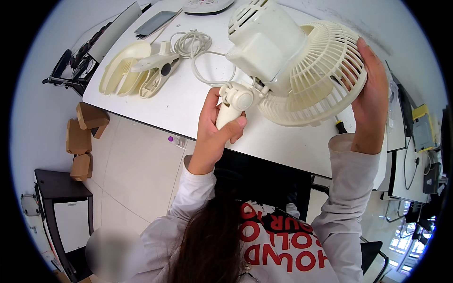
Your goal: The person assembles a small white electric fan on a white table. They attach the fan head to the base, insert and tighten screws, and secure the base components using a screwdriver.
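Observation:
A cream electric fan (269, 52) is held up over the white table, its motor housing at the far side and its slatted cage (321, 70) to the right. My left hand (210, 134) is closed round the short neck (230, 111) below the fan's hinge joint. My right hand (371, 92) grips the right rim of the cage, its fingers partly hidden behind the slats. From the fan a pale cord (191, 45) runs to a loose coil on the table. A cream clamp base (160, 68) lies left of the coil.
A cream plastic tray-like part (111, 73) rests at the table's left. Under the cage's right side lies a screwdriver (340, 126) with a black and yellow handle. A grey tray (158, 23) sits farther back. Cardboard boxes (79, 137) and a small purple-capped bottle (175, 141) are on the floor.

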The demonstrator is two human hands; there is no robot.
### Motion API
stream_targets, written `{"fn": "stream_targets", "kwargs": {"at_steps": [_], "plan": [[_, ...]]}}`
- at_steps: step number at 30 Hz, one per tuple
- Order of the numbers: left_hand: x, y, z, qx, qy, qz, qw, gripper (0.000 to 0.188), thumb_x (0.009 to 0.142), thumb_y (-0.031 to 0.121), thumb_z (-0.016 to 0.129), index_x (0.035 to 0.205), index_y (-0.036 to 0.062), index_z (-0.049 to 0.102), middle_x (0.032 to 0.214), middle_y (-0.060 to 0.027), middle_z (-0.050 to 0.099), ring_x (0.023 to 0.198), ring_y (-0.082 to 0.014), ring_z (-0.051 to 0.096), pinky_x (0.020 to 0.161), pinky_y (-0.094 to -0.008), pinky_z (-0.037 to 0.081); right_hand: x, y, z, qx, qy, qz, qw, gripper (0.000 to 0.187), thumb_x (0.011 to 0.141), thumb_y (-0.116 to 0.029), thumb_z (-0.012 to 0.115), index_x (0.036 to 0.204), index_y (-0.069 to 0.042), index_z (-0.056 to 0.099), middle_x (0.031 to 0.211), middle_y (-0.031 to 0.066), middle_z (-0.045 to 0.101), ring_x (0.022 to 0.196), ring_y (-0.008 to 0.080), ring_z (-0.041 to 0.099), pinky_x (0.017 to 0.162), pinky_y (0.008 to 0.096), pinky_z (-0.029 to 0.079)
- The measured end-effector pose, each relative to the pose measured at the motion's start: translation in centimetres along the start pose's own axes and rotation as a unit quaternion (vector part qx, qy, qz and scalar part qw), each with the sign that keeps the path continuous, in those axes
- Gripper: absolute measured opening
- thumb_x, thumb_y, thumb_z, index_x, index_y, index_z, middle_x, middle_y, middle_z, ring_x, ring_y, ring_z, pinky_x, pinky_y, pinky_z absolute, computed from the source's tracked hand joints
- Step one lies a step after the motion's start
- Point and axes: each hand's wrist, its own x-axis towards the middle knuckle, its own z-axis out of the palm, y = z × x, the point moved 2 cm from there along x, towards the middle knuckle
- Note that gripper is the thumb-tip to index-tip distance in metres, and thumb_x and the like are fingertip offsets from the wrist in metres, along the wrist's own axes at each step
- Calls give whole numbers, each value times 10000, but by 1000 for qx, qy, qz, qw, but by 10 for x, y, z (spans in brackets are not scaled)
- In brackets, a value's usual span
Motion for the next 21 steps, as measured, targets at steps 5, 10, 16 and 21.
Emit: {"fn": "stream_targets", "kwargs": {"at_steps": [5, 10, 16, 21], "plan": [[0, -7, -4, -229, -65, -71, 969, 356, 802, 118, 542, 1106, 10, 390, 676, -45, 432, 451, -74, 348, 410, -202, 286, -5, -4, 5, -20, -5, -19, 1000, 313, 878, -300, 548, 988, -8, 540, 903, 65, 614, 769, 99, 595, 698, 219, 482], [0, -7, -3, -230, -74, -62, 968, 348, 809, 116, 551, 1103, 29, 386, 686, -50, 457, 444, -74, 358, 412, -193, 284, -8, -11, 5, -42, 3, -37, 998, 330, 913, -281, 482, 1033, 18, 556, 932, 94, 631, 797, 125, 616, 720, 239, 490], [-1, -13, 11, 39, -4, 9, 999, 414, 792, 154, 605, 1110, 9, 381, 728, -63, 503, 448, -87, 409, 435, -200, 332, -11, -20, 17, -99, 22, -55, 993, 302, 896, -308, 510, 970, -21, 567, 821, 38, 620, 685, 70, 583, 628, 193, 466], [6, -32, 7, 81, -59, 63, 993, 373, 867, 159, 557, 1150, 9, 366, 893, -87, 523, 596, -148, 509, 569, -285, 435, -12, -36, 40, -224, -2, -61, 973, 277, 876, -332, 529, 918, -60, 565, 657, -42, 540, 512, 7, 461, 461, 155, 370]]}}
